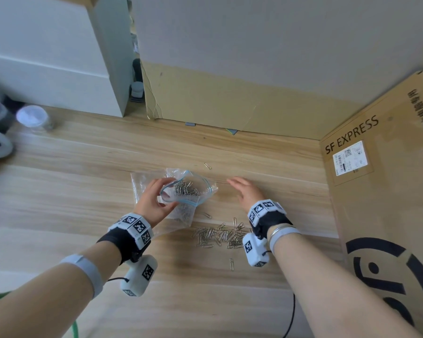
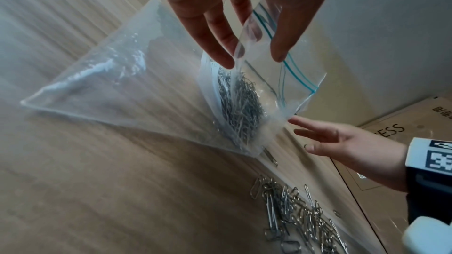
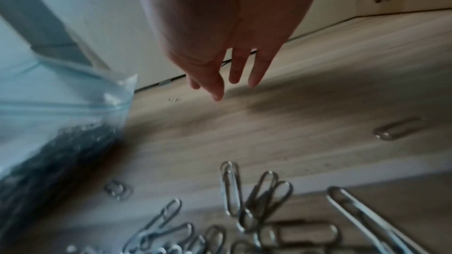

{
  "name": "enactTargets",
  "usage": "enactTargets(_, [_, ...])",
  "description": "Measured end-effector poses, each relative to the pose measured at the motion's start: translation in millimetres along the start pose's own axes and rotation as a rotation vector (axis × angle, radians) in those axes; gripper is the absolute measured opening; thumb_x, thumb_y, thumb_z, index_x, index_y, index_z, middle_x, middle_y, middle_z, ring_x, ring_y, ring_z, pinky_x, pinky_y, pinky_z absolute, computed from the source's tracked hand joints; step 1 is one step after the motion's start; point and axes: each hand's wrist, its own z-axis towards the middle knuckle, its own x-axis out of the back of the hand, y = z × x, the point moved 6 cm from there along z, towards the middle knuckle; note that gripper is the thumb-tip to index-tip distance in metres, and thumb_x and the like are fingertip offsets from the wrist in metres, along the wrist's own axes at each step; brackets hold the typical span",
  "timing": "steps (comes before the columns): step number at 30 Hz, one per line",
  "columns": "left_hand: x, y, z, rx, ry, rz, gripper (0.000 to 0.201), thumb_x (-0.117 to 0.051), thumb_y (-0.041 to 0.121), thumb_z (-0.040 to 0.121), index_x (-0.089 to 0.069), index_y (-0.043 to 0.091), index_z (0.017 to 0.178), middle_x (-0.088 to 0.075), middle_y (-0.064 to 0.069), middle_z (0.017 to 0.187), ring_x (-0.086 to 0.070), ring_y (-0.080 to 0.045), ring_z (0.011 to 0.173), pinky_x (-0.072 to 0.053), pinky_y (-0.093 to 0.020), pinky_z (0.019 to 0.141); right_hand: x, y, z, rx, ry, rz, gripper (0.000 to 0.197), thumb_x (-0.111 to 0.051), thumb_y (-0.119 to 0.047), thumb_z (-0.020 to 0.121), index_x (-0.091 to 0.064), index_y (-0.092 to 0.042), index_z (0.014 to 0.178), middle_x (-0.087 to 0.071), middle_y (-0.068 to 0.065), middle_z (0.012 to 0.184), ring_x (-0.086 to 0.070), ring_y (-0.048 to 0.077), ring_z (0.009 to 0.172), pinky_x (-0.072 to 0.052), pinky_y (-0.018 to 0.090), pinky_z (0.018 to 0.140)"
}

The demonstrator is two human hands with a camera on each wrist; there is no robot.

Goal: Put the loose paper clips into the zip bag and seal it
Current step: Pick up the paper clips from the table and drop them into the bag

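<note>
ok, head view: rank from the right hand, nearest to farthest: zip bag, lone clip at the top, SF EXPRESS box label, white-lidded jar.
From the right hand:
1. zip bag, just to its left, held by the left hand.
2. lone clip, beyond the hand, slightly left.
3. box label, off to the right on the cardboard box.
4. white-lidded jar, far left at the back.

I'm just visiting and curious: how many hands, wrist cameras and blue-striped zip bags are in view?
Hands: 2, left hand and right hand
Wrist cameras: 2, left wrist camera and right wrist camera
Zip bags: 1, zip bag
Total: 5
</note>
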Motion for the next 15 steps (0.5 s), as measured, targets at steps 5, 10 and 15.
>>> enactTargets(5, [1,1,0,0.015,-0.002,-0.006,0.059,-0.07,0.007,0.073,-0.042,0.05,0.101,-0.044,0.023,0.105,-0.052,-0.005,0.087,-0.049,-0.006,0.061,-13,-30,25,0.078,-0.187,-0.215,0.09,-0.034,0.021,0.078,-0.001,-0.031,0.144,0.005,-0.016,0.154,0.008,0.017,0.143,-0.009,0.037,0.115])
enactTargets(10, [-1,-1,-1,0.027,0.038,-0.013,0.06,-0.071,0.006,0.072,-0.043,0.05,0.102,-0.047,0.022,0.105,-0.054,-0.009,0.084,-0.051,-0.01,0.06,-15,-40,46,0.125,-0.226,-0.359,0.088,-0.036,0.014,0.078,-0.002,-0.032,0.145,0.003,-0.018,0.154,0.009,0.018,0.143,-0.003,0.047,0.115])
enactTargets(15, [-3,-3,2,0.032,0.039,-0.016,0.059,-0.071,0.008,0.072,-0.043,0.048,0.104,-0.05,0.016,0.105,-0.053,-0.01,0.084,-0.05,-0.01,0.057,-19,-21,33,0.163,-0.179,-0.355,0.08,-0.036,0.013,0.081,-0.014,-0.031,0.144,-0.012,-0.015,0.154,-0.005,0.017,0.143,-0.008,0.042,0.116])
